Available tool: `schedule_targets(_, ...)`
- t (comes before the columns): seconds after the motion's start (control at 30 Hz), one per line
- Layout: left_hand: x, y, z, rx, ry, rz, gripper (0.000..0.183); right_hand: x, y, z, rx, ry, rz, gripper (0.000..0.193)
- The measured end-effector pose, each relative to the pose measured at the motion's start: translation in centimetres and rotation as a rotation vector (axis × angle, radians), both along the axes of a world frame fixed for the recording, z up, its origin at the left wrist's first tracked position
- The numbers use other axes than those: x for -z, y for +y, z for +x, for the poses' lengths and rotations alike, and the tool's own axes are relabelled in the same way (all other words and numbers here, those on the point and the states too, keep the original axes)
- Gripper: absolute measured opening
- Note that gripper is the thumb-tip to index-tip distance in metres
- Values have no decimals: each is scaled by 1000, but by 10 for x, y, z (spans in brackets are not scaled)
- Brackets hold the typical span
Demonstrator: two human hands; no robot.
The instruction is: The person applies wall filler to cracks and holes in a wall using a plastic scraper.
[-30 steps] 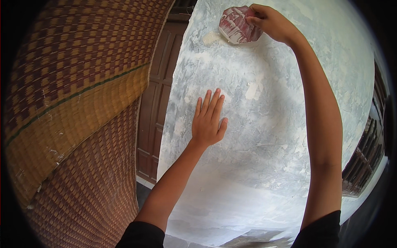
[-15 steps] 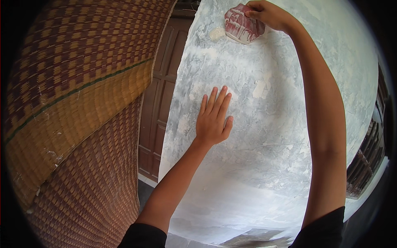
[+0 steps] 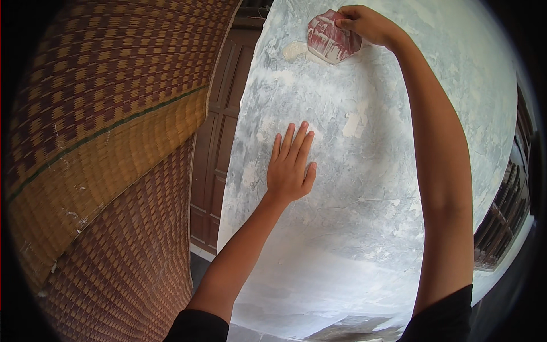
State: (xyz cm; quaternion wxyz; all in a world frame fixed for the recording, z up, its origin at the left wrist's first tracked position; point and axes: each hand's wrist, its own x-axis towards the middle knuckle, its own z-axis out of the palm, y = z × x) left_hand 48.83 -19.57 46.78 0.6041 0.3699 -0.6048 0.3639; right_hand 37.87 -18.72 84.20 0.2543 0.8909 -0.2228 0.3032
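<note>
My left hand [image 3: 289, 165] lies flat on a wall [image 3: 342, 222] patched in white and grey, its fingers spread and nothing in it. Higher up, my right hand [image 3: 367, 25] grips a reddish, see-through octagonal plate [image 3: 332, 40] by its upper right edge. White paste is smeared in streaks over that plate, which lies close against the wall. A thick cream-white dab of paste [image 3: 294, 51] sits on the wall just left of the plate. Part of my right hand's fingers is hidden behind the plate's edge.
Woven brown-and-tan mats [image 3: 108, 142] hang along the left side. Between them and the wall's edge stands a brown panelled door [image 3: 219, 125]. A dark slatted window or shutter [image 3: 504, 222] shows at the right.
The whole view has shifted slightly, so most things appear a little lower and to the left. My left hand stays flat on the wall, and my right hand still holds the plate.
</note>
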Motion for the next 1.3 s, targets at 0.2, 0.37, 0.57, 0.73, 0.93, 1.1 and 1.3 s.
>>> schedule_targets(0.2,3,1,7,-22,10,13,60,18,36,10,-72,-99,156,22)
schedule_targets(0.37,-1,0,0,-6,3,11,60,12,0,1,38,17,-3,30)
schedule_targets(0.57,2,1,5,-17,11,21,60,18,31,-3,-86,-162,279,22)
schedule_targets(0.73,1,1,3,-16,4,22,61,21,1,4,-23,-42,23,31)
schedule_targets(0.93,2,1,4,-8,10,17,60,13,7,-6,-129,-165,167,31)
schedule_targets(1.1,1,2,4,-4,6,18,61,21,-5,0,-65,0,14,30)
schedule_targets(1.3,1,1,4,-8,4,4,60,14,4,-13,-119,-175,168,29)
